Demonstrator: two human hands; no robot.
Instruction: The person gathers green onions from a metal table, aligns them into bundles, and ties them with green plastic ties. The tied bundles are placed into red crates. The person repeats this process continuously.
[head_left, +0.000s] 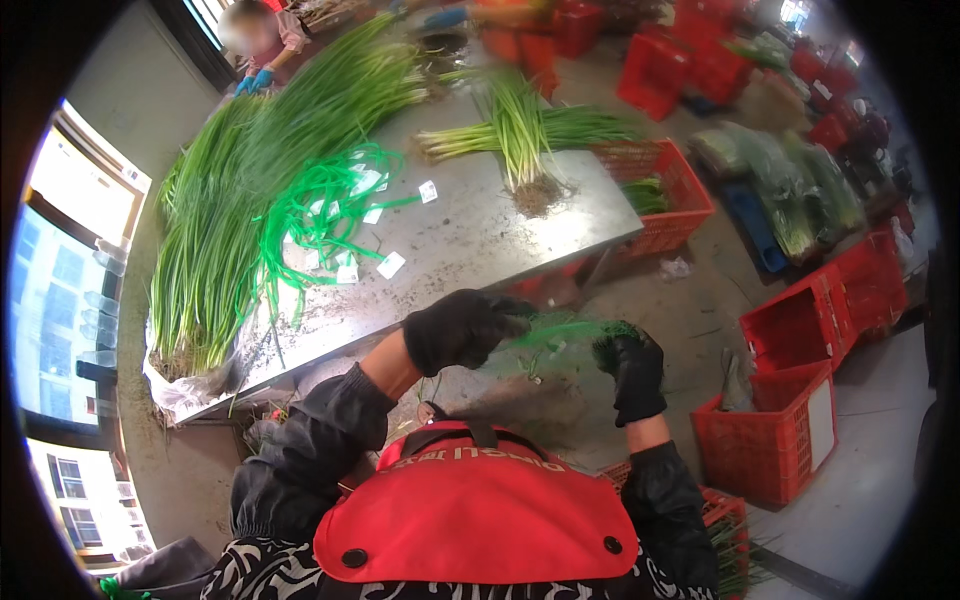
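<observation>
Both hands wear dark gloves and are off the near edge of the metal table (465, 247). Between them stretches blurred green netting (562, 334). My right hand (634, 364) is closed on its right end. My left hand (465, 330) is at the left end of the netting, its fingers blurred, so its grip is unclear. On the table lies a tangle of green net strips with white tags (330, 217). Two crossed bunches of green onions (525, 142) rest beyond my hands, roots on the nearer one pointing towards me. A big heap of green onions (217, 247) covers the table's left side.
A red crate (667, 217) holding greens stands against the table's right end. More red crates (765, 435) are on the floor at right, near bagged green onions (810, 195) beside a blue tray (757, 229). A co-worker in blue gloves (255, 79) is at the table's far left.
</observation>
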